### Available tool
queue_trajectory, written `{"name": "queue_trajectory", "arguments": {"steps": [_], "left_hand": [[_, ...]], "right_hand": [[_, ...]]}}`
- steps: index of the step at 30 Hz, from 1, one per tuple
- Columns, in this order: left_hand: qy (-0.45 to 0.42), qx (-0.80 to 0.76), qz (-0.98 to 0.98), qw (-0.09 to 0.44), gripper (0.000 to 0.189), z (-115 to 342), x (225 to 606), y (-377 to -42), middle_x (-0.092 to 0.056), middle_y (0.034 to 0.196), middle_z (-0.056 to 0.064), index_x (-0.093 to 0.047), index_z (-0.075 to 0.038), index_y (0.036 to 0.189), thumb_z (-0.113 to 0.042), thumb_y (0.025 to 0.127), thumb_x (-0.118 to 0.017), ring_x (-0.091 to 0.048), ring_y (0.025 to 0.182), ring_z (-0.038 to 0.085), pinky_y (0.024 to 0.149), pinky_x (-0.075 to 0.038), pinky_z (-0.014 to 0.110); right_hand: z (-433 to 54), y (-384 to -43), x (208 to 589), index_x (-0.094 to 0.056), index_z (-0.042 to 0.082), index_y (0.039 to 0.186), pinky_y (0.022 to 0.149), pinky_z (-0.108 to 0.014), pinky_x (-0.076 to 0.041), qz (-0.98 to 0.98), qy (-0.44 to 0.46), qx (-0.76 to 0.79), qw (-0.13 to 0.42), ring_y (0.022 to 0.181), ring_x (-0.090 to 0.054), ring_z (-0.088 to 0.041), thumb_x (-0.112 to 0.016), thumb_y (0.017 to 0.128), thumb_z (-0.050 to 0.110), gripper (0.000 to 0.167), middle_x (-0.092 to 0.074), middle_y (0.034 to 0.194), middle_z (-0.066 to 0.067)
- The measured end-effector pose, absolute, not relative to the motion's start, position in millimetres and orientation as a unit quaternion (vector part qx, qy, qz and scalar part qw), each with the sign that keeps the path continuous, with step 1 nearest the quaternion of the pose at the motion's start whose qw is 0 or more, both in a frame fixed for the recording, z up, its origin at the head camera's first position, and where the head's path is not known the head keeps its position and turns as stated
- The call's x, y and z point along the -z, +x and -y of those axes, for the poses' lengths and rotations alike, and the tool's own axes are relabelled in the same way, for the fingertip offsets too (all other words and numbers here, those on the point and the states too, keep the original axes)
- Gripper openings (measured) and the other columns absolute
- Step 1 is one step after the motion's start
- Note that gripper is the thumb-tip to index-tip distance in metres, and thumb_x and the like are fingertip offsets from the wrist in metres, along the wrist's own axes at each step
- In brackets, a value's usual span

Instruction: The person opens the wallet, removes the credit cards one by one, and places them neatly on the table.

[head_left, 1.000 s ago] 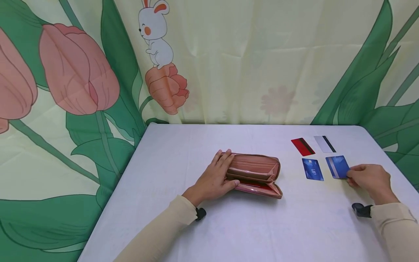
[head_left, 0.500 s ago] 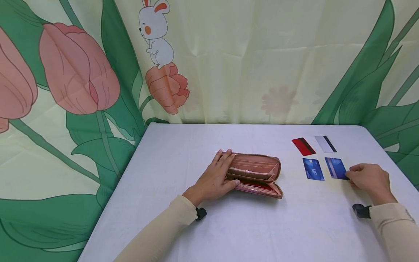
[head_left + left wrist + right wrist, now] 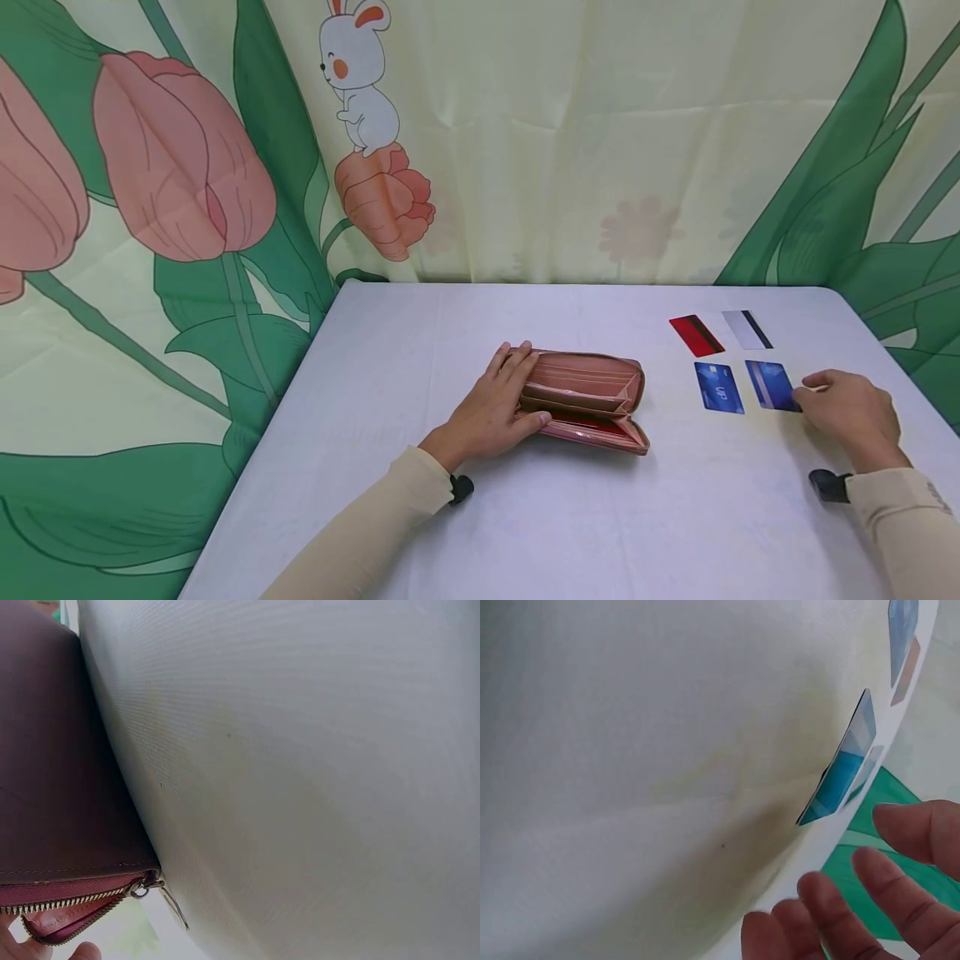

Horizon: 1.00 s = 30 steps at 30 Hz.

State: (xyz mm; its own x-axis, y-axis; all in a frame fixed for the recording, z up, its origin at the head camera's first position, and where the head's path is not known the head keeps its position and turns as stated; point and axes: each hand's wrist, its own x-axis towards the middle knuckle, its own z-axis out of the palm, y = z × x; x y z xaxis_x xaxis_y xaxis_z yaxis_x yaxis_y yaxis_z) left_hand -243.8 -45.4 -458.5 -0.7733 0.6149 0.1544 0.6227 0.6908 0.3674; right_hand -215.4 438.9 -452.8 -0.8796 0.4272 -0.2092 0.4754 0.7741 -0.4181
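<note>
A pink zip wallet [image 3: 581, 385] lies spread apart on the table, its card slots and inner pocket showing. Across its left end rests my left hand [image 3: 487, 415], fingers stretched over the upper half and thumb on the lower half. At the right, my right hand [image 3: 851, 414] is beside a blue card with a pale stripe [image 3: 771, 386], fingertips close to its lower right corner. In the right wrist view the fingers [image 3: 829, 896] are parted with nothing between them, and the blue card [image 3: 847, 769] lies just beyond. The wallet's zipper [image 3: 75, 900] shows in the left wrist view.
Left of the striped card lies another blue card [image 3: 718, 387]. Behind these are a red card [image 3: 696, 336] and a white card with a dark stripe [image 3: 746, 330]. A patterned curtain [image 3: 525, 167] hangs behind the white table [image 3: 600, 533].
The striped blue card has turned slightly and settled flat in line with the other blue one. My right fingers have let go of it. The left hand stays on the wallet.
</note>
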Motion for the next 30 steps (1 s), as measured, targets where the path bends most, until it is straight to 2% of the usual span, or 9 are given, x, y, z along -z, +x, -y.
{"name": "queue_trajectory", "arguments": {"steps": [4,9,14,23,30], "left_hand": [[-0.333,0.202,0.921,0.005,0.089,46,459,-244,-0.011,0.176,0.006,-0.016,-0.011,0.168,-0.056,0.101,-0.055,-0.004,0.162,0.032,0.13,-0.015,0.045],[-0.33,0.203,0.922,0.003,0.09,45,459,-244,-0.01,0.176,0.004,-0.015,-0.012,0.168,-0.057,0.101,-0.055,-0.002,0.162,0.029,0.13,-0.015,0.044],[-0.33,0.203,0.922,0.002,0.09,45,460,-245,-0.009,0.176,0.004,-0.015,-0.012,0.168,-0.057,0.101,-0.054,-0.002,0.162,0.03,0.13,-0.016,0.045],[-0.329,0.206,0.921,0.002,0.09,46,459,-245,-0.009,0.176,0.004,-0.015,-0.012,0.168,-0.057,0.101,-0.055,-0.006,0.161,0.034,0.129,-0.019,0.047],[-0.329,0.203,0.922,0.001,0.09,45,459,-245,-0.009,0.176,0.004,-0.014,-0.012,0.168,-0.057,0.101,-0.054,-0.004,0.162,0.032,0.13,-0.016,0.045]], "right_hand": [[-437,-215,452,-0.047,-0.013,0.137,0.081,-0.064,-0.047,-0.946,0.237,0.217,0.043,0.115,-0.041,-0.062,-0.051,0.101,0.023,0.051,-0.044,0.131,-0.045],[-429,-214,447,-0.046,-0.013,0.142,0.088,-0.07,-0.046,-0.951,0.223,0.215,0.007,0.12,-0.039,-0.063,-0.051,0.102,0.025,0.056,-0.041,0.133,-0.045],[-414,-212,436,-0.044,-0.011,0.146,0.09,-0.072,-0.045,-0.95,0.215,0.225,-0.023,0.12,-0.04,-0.061,-0.051,0.102,0.027,0.059,-0.04,0.138,-0.045],[-373,-212,420,-0.054,-0.009,0.139,0.084,-0.07,-0.049,-0.959,0.14,0.222,-0.104,0.117,-0.046,-0.058,-0.058,0.102,0.024,0.05,-0.048,0.133,-0.041],[-336,-211,409,-0.059,-0.007,0.136,0.089,-0.076,-0.046,-0.959,0.076,0.234,-0.14,0.121,-0.047,-0.059,-0.063,0.099,0.021,0.046,-0.049,0.135,-0.041]]}}
